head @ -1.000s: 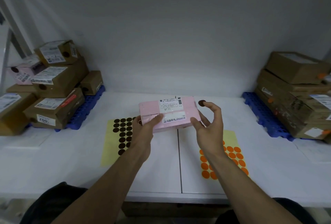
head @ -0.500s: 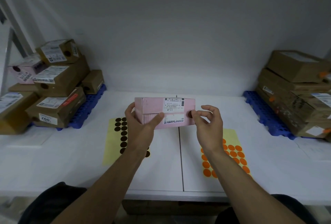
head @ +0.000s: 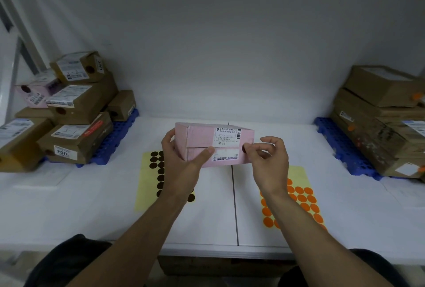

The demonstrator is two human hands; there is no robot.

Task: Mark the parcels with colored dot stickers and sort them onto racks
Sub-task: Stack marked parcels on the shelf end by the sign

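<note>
A pink parcel (head: 202, 139) with white shipping labels is held above the white table (head: 92, 206). My left hand (head: 181, 162) grips its left end, thumb across the front face. At the parcel's right edge my right hand (head: 266, 160) presses a dark brown dot sticker (head: 244, 149) with its fingertips. Under my left forearm lies a yellow sheet of brown dot stickers (head: 156, 167). A yellow sheet of orange dot stickers (head: 301, 199) lies under my right forearm.
On the left, a blue rack (head: 115, 139) carries stacked brown parcels and one pink parcel (head: 36, 93), each with a brown dot. On the right, a blue rack (head: 340, 146) holds brown parcels with orange dots (head: 379, 121). A white wall stands behind the table.
The parcel has tilted so its labelled face turns toward me. My right hand brought the brown dot from above the parcel's right corner down onto its right edge.
</note>
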